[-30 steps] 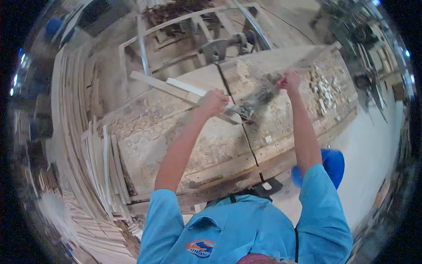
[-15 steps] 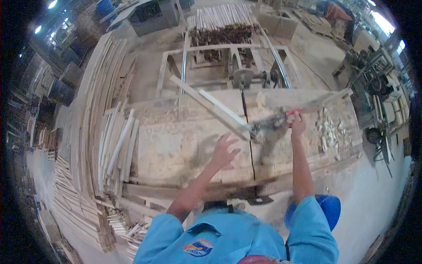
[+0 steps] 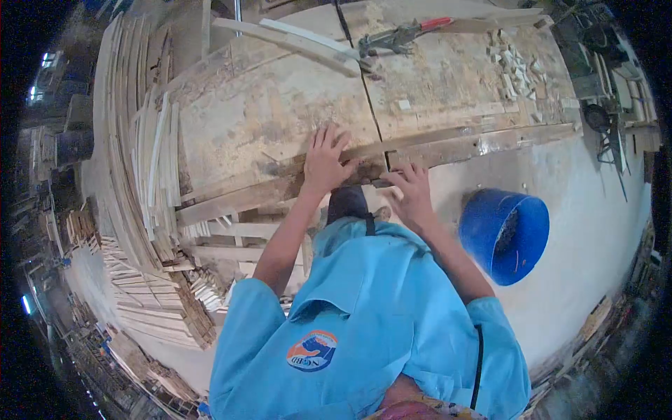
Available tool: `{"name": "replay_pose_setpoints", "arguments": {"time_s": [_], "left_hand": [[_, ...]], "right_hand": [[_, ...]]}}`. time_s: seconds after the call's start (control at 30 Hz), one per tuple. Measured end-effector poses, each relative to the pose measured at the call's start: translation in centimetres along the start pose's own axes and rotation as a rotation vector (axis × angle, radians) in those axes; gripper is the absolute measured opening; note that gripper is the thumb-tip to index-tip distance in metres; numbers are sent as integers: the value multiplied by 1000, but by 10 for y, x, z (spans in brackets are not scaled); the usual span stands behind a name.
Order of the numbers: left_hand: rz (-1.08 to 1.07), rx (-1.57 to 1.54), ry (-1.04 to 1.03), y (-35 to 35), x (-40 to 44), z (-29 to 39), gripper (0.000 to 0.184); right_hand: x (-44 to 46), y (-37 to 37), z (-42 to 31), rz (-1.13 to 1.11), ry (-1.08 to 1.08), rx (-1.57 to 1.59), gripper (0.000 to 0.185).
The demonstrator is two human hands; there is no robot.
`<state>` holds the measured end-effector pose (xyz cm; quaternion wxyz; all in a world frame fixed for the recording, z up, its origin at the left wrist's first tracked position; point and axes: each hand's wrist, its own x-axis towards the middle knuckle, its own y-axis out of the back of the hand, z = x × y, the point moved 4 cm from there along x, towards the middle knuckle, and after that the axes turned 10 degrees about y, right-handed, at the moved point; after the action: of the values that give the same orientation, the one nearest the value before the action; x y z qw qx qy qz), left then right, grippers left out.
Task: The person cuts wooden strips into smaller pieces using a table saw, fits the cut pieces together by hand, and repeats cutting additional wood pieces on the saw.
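Observation:
My left hand [image 3: 325,161] rests on the front edge of the worn wooden worktable [image 3: 238,126], fingers stretched out over the top, holding nothing. My right hand [image 3: 411,194] is at the same edge, right of a dark slot [image 3: 371,105] that runs across the table. Its fingers are bent but apart, touching the edge, with no object seen in them. Farther back lies a dark metal tool with a red handle [image 3: 402,36], out of reach of both hands. Left of it, two wood strips [image 3: 294,45] lie slantwise, their near ends by the slot.
Small wood offcuts [image 3: 516,70] are heaped on the table's right. Long strips [image 3: 157,154] lean or lie along its left side, with stacked wood [image 3: 154,301] on the floor below. A blue drum [image 3: 483,227] stands on the floor at the right, near the table.
My right hand has let go of the red-handled tool, which now lies on the table. Both hands have drawn back to the front edge, and my view has tilted down.

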<state>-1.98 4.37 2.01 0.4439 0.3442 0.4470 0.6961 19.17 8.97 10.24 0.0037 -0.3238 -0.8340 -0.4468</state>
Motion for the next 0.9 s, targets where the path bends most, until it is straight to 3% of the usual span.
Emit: {"name": "replay_pose_setpoints", "arguments": {"time_s": [0.2, 0.67, 0.87, 0.9], "left_hand": [[18, 23, -3, 4, 2, 3, 64], [206, 92, -83, -24, 11, -12, 64], [135, 122, -16, -26, 39, -11, 65], [47, 125, 34, -31, 45, -15, 66]], "right_hand": [[1, -15, 8, 115, 93, -95, 23], [-13, -28, 21, 275, 198, -171, 26], [2, -33, 46, 300, 157, -257, 34], [2, -33, 43, 295, 127, -261, 35]]}}
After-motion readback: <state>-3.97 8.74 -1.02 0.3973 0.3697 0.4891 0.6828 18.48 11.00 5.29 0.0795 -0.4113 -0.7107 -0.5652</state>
